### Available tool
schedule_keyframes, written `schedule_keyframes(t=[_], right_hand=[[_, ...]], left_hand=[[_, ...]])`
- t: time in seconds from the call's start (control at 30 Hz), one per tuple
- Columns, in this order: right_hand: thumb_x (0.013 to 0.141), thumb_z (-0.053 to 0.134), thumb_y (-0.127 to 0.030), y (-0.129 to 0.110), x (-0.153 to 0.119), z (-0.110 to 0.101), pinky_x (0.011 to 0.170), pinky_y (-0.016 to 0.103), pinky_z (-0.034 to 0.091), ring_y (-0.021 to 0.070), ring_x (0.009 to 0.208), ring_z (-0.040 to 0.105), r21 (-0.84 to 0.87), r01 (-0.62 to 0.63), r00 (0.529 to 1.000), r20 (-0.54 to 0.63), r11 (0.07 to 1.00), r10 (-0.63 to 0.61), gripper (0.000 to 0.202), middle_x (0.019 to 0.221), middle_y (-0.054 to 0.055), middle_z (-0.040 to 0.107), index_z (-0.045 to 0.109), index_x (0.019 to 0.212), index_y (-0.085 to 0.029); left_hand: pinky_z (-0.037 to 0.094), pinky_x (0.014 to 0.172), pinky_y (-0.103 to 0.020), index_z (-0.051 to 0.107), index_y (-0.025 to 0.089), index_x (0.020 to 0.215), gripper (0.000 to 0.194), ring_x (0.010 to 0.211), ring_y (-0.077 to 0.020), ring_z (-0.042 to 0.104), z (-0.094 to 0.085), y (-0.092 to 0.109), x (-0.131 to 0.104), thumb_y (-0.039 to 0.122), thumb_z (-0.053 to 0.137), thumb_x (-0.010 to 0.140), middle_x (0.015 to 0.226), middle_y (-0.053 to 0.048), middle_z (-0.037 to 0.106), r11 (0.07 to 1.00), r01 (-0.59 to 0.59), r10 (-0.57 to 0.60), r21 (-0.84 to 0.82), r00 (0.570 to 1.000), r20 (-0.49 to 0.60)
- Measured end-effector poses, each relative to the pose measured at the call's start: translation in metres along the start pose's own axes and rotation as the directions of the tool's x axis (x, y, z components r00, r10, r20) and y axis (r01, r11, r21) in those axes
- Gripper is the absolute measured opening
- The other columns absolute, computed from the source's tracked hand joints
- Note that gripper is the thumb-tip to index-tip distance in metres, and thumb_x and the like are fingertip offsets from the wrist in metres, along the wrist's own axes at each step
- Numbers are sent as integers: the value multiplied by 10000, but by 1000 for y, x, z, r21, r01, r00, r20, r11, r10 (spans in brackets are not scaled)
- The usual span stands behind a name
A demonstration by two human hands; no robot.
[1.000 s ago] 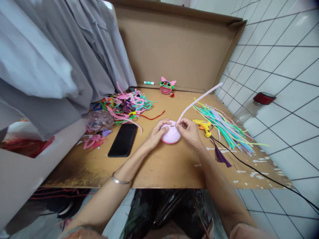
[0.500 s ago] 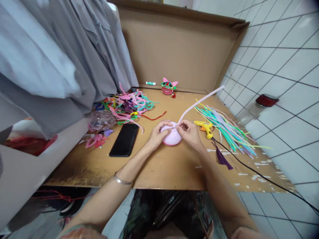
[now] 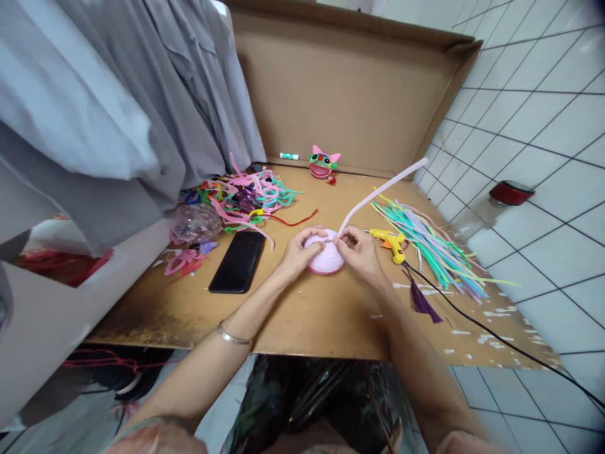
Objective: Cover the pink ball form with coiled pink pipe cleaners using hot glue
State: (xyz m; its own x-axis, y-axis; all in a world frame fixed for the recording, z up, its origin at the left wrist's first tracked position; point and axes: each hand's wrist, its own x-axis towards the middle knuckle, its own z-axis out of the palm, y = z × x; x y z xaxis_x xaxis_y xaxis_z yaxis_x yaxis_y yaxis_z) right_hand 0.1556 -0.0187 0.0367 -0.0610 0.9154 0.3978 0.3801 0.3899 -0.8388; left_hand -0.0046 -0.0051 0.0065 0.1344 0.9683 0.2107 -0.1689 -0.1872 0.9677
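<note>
1. The left hand (image 3: 299, 255) grasped the lilac dome (image 3: 328, 261) from its left side, with the thumb laid over the top and the fingers behind
2. The right hand (image 3: 362, 252) pinched the lilac strip (image 3: 380, 195) between thumb and fingers, close to the top of the dome; the strip's long free end rose away to the upper right
3. The dome, ringed with coils and pink along its lower edge, was between the two hands, over the middle of the table (image 3: 326, 328)
4. Just right of the right hand lay a yellow glue gun (image 3: 393, 241), its black cord running off to the lower right, with a purple tassel (image 3: 421, 299) near the cord
5. Beyond the glue gun was a bundle of coloured strips (image 3: 430, 246)
6. Left of the left hand lay a black phone (image 3: 237, 263), and behind it a tangled heap (image 3: 258, 189) of coloured pieces
7. At the back, a small pink-eared figure (image 3: 321, 164) stood near the cardboard (image 3: 350, 88)
</note>
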Motion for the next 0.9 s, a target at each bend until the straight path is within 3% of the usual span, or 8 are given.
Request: schedule_keyframes(t=[0.37, 0.6, 0.9], right_hand=[[725, 579, -336, 0, 0, 0, 537, 250, 357, 110, 556, 443, -24, -8, 1000, 6, 1000, 8, 144, 621, -33, 488, 526, 674, -212], [722, 595, -354, 3, 0, 2, 535, 256, 353, 113, 552, 439, -24, -23, 1000, -19, 999, 22, 167, 620, -33, 481, 523, 665, -214], [714, 583, -324, 3, 0, 3, 540, 248, 360, 110, 557, 437, -24, -34, 999, -13, 999, 33, 133, 615, -35, 482, 528, 667, -212]], left_hand=[[455, 988, -400, 684, 165, 870, 276, 1138, -283, 607, -1, 0, -1, 293, 664, 626, 1269, -103, 645, 1000, 7, -7, -25, 1000, 8], [400, 1051, -392, 703, 177, 805, 218, 1225, -287, 565, -1, -1, 1, 366, 624, 731, 1162, -98, 692, 998, -26, 26, -60, 1000, -4], [429, 1011, -398, 681, 170, 849, 238, 1159, -278, 599, 0, -2, 1, 323, 670, 668, 1223, -110, 664, 1000, -22, 23, -20, 1000, 7]])
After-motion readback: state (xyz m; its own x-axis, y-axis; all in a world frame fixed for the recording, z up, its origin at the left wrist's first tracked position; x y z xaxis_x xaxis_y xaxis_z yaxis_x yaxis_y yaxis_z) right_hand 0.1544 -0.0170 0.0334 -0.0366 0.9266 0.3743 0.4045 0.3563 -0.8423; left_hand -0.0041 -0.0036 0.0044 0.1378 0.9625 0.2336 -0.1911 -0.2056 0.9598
